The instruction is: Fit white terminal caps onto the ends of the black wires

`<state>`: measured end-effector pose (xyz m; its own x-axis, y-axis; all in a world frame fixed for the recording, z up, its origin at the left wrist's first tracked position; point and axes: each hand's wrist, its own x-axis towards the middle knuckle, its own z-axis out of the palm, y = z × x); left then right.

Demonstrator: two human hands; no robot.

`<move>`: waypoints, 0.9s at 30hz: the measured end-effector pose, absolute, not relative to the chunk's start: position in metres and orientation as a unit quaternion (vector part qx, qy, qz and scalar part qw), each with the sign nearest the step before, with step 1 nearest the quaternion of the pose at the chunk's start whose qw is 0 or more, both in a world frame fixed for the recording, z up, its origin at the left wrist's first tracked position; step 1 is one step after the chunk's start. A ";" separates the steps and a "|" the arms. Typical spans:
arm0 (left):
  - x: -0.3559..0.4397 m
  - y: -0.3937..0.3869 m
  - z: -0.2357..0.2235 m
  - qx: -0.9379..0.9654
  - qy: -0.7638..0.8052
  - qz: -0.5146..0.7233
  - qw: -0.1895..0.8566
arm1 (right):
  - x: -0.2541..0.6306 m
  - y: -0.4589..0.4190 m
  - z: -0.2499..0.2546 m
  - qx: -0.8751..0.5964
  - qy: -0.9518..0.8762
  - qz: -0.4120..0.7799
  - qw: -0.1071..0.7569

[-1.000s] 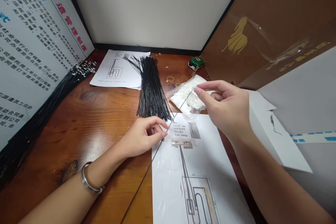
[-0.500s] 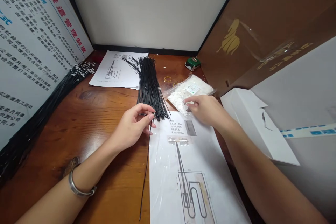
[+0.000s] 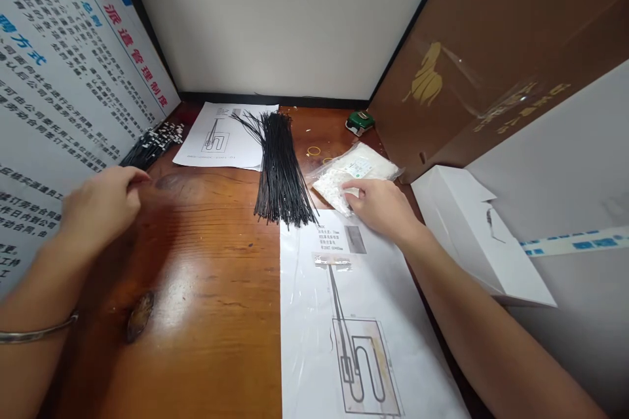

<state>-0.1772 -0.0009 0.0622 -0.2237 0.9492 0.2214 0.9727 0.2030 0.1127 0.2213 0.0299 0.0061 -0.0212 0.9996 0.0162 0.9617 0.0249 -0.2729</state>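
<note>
My left hand (image 3: 101, 206) is over the left side of the table, in front of the black wires with white ends (image 3: 160, 137). Motion smears its curled fingers, and whether a wire is in them does not show. At the open end of a clear bag of small white pieces (image 3: 361, 163), my right hand (image 3: 378, 206) has its thumb and forefinger close together. What lies between those fingertips is too small to make out. A thick bundle of loose black wires (image 3: 282, 170) lies in the middle, its near ends touching a printed drawing sheet (image 3: 314, 314).
Another printed sheet (image 3: 206, 150) lies at the back left. A green tape measure (image 3: 360, 122) sits at the back right, with rubber bands (image 3: 313, 151) near it. On the right, a white carton (image 3: 472, 229) stands by a brown panel (image 3: 491, 46). A lettered board (image 3: 63, 78) borders the left.
My left hand has swung left from beside the middle bundle, where it held a single black wire. That wire no longer shows. My right hand stays at the bag.
</note>
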 end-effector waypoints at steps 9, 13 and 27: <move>-0.125 -0.002 0.034 -0.735 -0.647 -0.197 0.046 | 0.219 0.029 0.006 -0.691 -0.705 0.101 0.123; -0.056 -0.008 0.015 -0.792 -0.546 -0.264 -0.069 | 0.219 0.030 0.009 -0.691 -0.704 0.111 0.123; -0.018 -0.014 -0.008 -0.828 -0.481 -0.262 -0.120 | 0.221 0.027 0.025 -0.692 -0.712 0.051 0.110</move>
<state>-0.0183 -0.0139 -0.0077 0.4005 0.8594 0.3179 0.7333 -0.5087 0.4511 0.2212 0.0271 0.0248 -0.0183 0.9961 0.0860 0.9735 0.0374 -0.2257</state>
